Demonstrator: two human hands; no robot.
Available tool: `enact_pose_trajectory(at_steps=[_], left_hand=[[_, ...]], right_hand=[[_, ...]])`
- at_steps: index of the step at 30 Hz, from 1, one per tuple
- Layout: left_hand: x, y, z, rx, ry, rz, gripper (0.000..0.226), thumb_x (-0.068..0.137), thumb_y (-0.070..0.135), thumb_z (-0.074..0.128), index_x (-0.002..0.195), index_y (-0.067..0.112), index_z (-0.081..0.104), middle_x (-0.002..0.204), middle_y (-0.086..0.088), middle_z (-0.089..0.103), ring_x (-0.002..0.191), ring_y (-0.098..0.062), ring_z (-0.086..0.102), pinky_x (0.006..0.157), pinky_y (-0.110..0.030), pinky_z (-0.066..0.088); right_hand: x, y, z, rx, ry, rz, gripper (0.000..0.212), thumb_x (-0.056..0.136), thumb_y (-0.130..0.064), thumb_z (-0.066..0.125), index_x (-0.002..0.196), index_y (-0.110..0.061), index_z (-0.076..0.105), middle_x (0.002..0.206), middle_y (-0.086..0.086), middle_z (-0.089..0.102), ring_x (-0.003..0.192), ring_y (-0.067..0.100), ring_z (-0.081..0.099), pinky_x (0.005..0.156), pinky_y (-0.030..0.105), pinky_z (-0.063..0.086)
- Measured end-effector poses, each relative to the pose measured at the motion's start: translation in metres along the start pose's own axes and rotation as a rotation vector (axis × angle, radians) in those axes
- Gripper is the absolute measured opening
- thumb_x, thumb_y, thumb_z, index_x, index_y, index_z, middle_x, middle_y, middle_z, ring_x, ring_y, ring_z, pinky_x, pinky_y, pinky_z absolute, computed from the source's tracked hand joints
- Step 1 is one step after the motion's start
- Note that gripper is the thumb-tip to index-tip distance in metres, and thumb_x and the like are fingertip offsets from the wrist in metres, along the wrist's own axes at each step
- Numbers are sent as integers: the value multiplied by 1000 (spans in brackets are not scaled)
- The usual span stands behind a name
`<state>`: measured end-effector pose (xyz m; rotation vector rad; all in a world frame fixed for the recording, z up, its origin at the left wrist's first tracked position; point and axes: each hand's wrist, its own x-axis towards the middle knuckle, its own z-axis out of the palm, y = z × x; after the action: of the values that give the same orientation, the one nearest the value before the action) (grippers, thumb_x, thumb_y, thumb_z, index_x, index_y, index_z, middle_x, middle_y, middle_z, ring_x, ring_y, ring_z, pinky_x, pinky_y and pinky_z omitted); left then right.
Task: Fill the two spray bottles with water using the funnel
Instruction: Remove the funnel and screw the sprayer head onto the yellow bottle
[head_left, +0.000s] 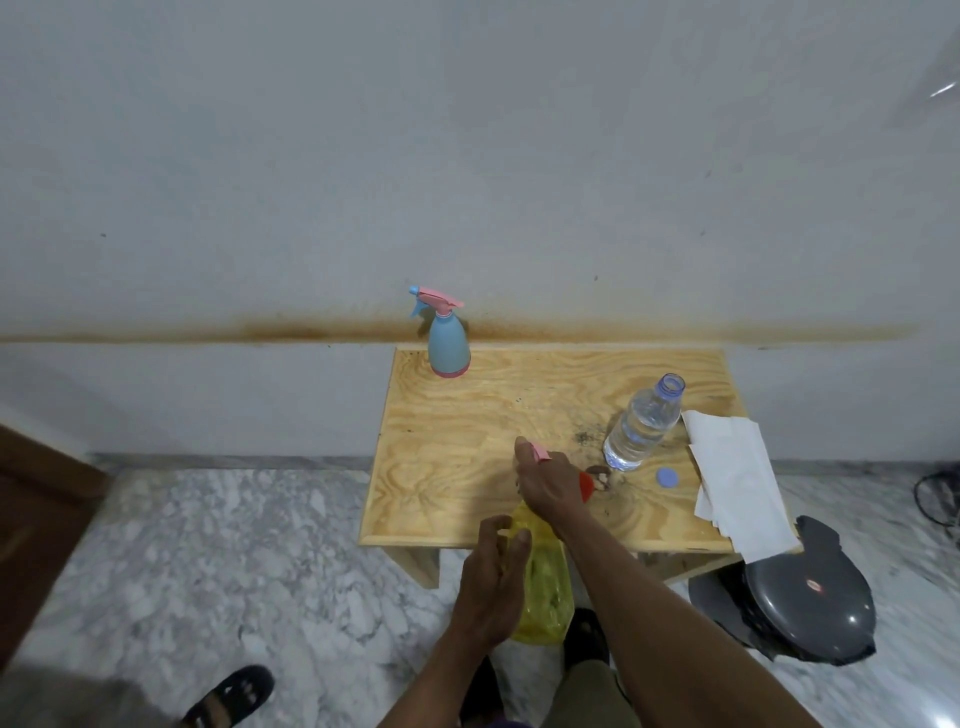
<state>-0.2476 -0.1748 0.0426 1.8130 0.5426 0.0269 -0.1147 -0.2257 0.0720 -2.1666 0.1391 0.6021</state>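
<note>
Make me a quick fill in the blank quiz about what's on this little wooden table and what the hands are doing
1. The blue spray bottle stands at the table's far ____ corner.
2. The water bottle stands with its cap ____.
3. Both the left hand and the right hand hold the ____ spray bottle.
4. The white paper hangs over the table's ____ edge.

Missing words: left; off; yellow; right

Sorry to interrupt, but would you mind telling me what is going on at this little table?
A person is holding a yellow spray bottle at the near edge of the wooden table, the left hand round its body and the right hand gripping its pink spray head. An uncapped water bottle stands nearby with its cap beside it. A blue spray bottle waits at the back.
</note>
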Motion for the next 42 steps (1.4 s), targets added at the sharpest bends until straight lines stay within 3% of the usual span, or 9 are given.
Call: enact_pose_trajectory(at_steps=[4, 9, 15, 18, 21, 26, 32, 35, 42], left_hand=[[-5, 0, -3, -15, 22, 0, 16, 101, 35, 47, 113, 25, 51, 81, -1, 65, 74, -4, 63, 63, -20, 46], [-4, -2, -6, -30, 33, 6, 21, 101, 34, 48, 116, 21, 53, 83, -3, 68, 76, -10, 64, 65, -25, 49], [11, -3, -7, 27, 60, 47, 22, 99, 39, 50, 118, 30, 51, 99, 10, 66, 90, 5, 61, 72, -9, 45], [25, -3, -8, 79, 104, 101, 51, 92, 60, 47, 129, 25, 52, 119, 8, 61, 107, -4, 58, 92, -24, 48], [40, 4, -8, 120, 133, 133, 72, 85, 67, 42, 135, 17, 51, 122, 8, 53, 114, -11, 53, 100, -31, 46], [80, 22, -4, 98, 121, 149, 62, 83, 46, 73, 133, 15, 54, 117, 4, 52, 108, -12, 53, 95, -30, 47], [145, 43, 2, 114, 88, 146, 71, 78, 36, 80, 141, 20, 51, 118, -1, 53, 106, -10, 53, 83, -15, 39], [185, 53, 4, 86, 118, 118, 64, 77, 30, 82, 134, 20, 56, 117, -1, 57, 106, -11, 56, 80, -7, 40], [278, 70, 12, 157, 212, 50, 57, 77, 17, 82, 129, 15, 60, 116, -4, 67, 109, -20, 61, 88, -35, 52]], right_hand=[[-2, -3, 8, -1, -37, -18, 59, 99, -52, 37, 91, -2, 68, 95, 19, 70, 89, 34, 63, 87, 41, 48], [-5, -2, 4, 62, -40, -34, 49, 101, -44, 42, 80, -5, 65, 71, 2, 60, 70, 19, 53, 70, 32, 34], [-3, -4, -2, 161, 36, -49, 32, 88, -35, 64, 99, -5, 66, 94, 10, 67, 81, 24, 58, 58, 26, 39], [-6, -10, -8, 146, 133, -127, 35, 83, -40, 73, 98, -10, 64, 90, 6, 66, 80, 22, 59, 57, 25, 40], [-2, -18, -17, 166, 188, -218, 33, 78, -38, 79, 87, -9, 67, 76, 2, 64, 69, 18, 56, 57, 29, 40], [17, -37, -42, 148, 259, -299, 30, 75, -33, 83, 93, -13, 70, 74, -4, 61, 66, 13, 52, 54, 22, 38], [64, -58, -61, 143, 192, -391, 25, 77, -28, 81, 99, -21, 71, 76, -10, 65, 64, 3, 55, 55, 13, 38], [96, -67, -61, 224, 206, -399, 26, 76, -21, 81, 100, -22, 73, 79, -10, 70, 72, 9, 64, 66, 22, 50], [175, -89, -55, 275, 182, -402, 27, 73, -8, 80, 96, -21, 72, 84, -5, 70, 78, 11, 65, 71, 27, 51]])
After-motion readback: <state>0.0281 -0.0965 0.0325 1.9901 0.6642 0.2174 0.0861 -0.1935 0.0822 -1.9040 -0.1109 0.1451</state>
